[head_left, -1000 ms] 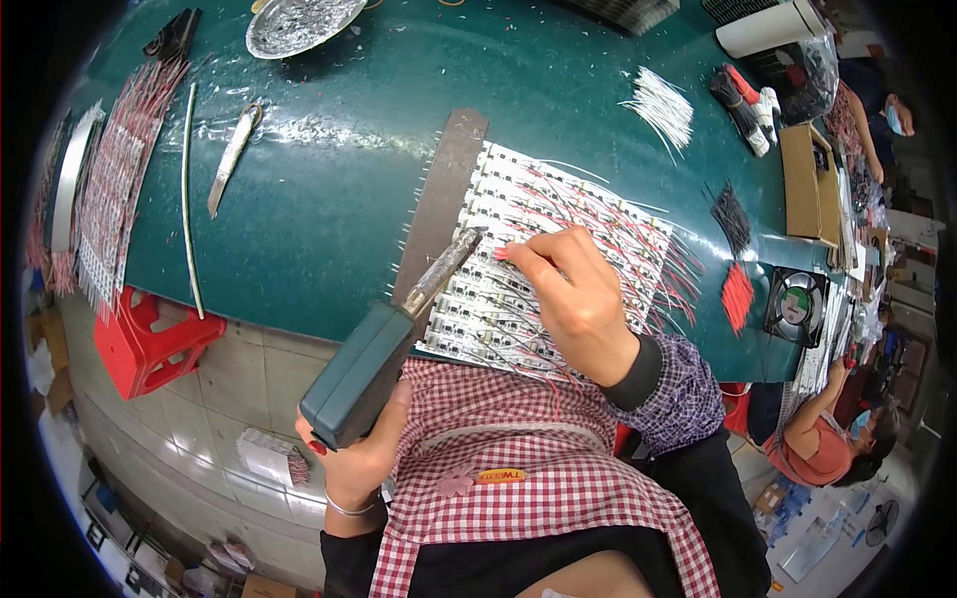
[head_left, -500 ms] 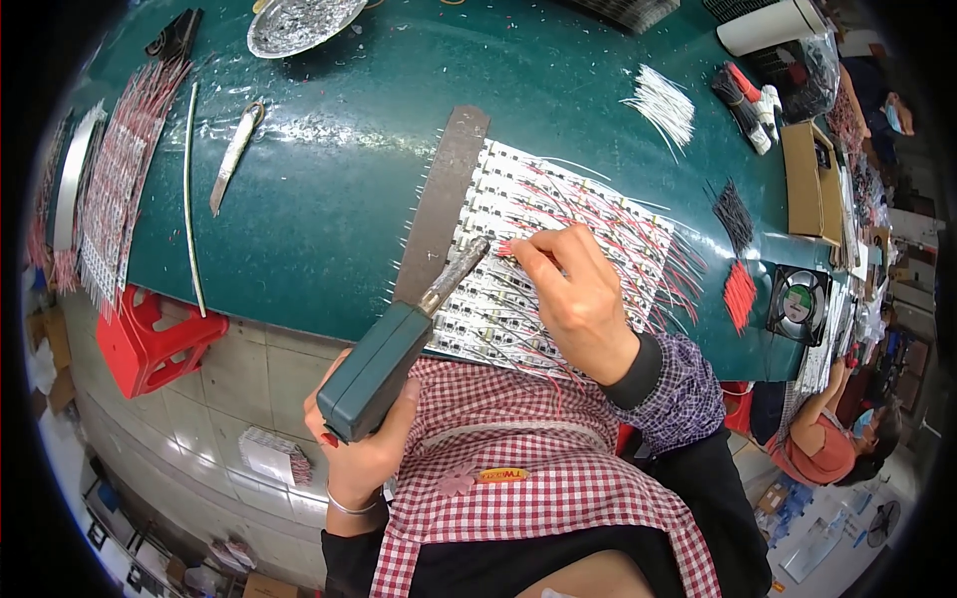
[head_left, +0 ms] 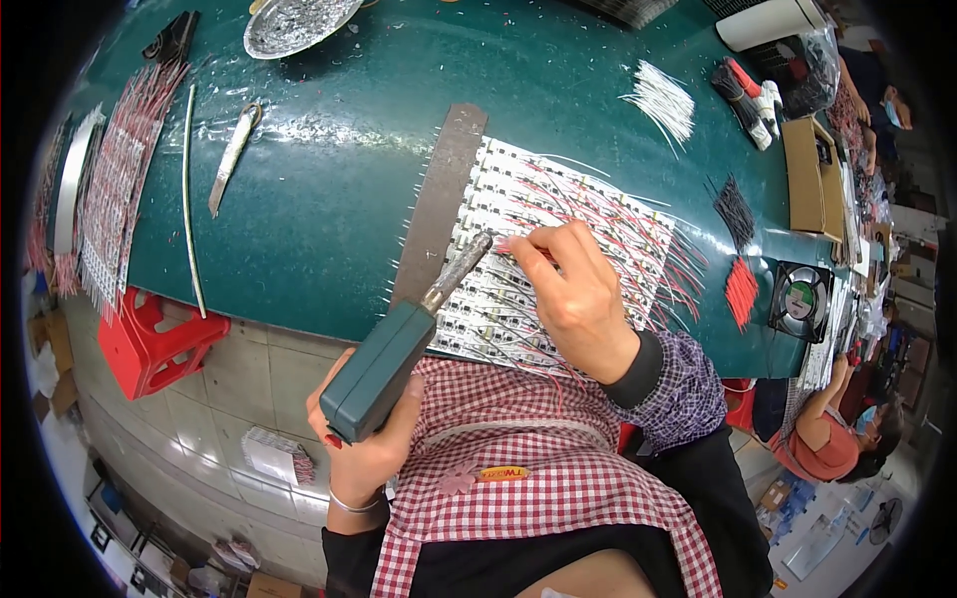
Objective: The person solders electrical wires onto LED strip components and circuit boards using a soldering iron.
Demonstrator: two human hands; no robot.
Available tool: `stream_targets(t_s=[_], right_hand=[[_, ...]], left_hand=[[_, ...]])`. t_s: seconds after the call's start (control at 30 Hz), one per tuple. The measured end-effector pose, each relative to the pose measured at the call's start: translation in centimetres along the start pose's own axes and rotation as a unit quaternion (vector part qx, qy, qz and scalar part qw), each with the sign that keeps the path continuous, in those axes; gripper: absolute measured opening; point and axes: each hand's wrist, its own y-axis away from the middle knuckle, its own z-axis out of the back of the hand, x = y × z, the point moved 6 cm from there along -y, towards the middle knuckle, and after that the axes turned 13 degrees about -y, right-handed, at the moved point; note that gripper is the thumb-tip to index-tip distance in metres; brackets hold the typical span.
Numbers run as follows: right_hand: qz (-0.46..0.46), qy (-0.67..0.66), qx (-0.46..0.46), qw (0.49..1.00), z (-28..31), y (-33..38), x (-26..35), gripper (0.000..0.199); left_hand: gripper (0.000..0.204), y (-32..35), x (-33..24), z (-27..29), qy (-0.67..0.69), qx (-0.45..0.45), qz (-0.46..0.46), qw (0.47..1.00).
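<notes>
My left hand (head_left: 367,453) is closed round the dark green handle of a soldering gun (head_left: 374,369). Its metal nozzle slants up and to the right, the end over a white circuit board panel (head_left: 483,199) at the table's front edge. Close to that end, my right hand (head_left: 578,299) pinches red wires (head_left: 506,245) by thumb and forefinger; how many cannot be made out. Rows of small black parts cover the panel, with red and black wires fanning off its right side. A flat brown metal strip (head_left: 439,214) lies along the panel's left edge.
A knife with a wrapped handle (head_left: 235,159) and a pale rod (head_left: 191,199) lie to the left, beside wired panels (head_left: 125,179). A metal dish (head_left: 299,28) stands at the back. Rightward are white wires (head_left: 662,105), black wires (head_left: 736,214), red wires (head_left: 740,291) and a fan (head_left: 799,301).
The soldering gun's end has shifted very slightly up and right, toward the red wires at my right fingertips. Both hands keep their grips, and the panel stays in place.
</notes>
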Motion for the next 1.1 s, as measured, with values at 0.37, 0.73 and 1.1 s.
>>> stream_targets(t_s=[0.37, 0.73, 1.1], right_hand=[[-0.018, -0.011, -0.022, 1.000, 0.15, -0.04, 0.01, 0.037], [0.006, 0.002, 0.004, 1.000, 0.02, 0.23, 0.07, 0.029], [0.005, 0.004, 0.007, 1.000, -0.05, 0.24, 0.12, 0.028]], left_hand=[[0.023, 0.69, 0.48, 0.48, 0.044, -0.033, 0.039, 0.998], [0.017, 0.23, 0.34, -0.17, 0.023, -0.021, -0.001, 1.000], [0.019, 0.72, 0.49, 0.34, 0.027, -0.031, 0.033, 0.999]])
